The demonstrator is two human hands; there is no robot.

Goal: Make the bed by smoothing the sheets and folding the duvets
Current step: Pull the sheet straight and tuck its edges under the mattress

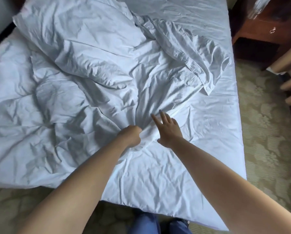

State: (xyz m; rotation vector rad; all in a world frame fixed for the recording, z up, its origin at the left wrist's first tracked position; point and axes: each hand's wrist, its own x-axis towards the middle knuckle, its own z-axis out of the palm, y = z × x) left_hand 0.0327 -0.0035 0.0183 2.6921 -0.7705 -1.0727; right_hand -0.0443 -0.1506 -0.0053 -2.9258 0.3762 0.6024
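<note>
At frame centre, the left hand (131, 135) grips a bunch of the duvet (73, 81), seemingly its edge; the right hand (169, 130) hovers beside it, fingers spread.

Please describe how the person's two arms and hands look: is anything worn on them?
Both forearms are bare up to the frame's edge; no sleeves are in view. The left hand and the right hand wear no gloves, and I see no watch, bracelet or ring. The fingernails look short and unpainted, though the picture is slightly soft.
</note>
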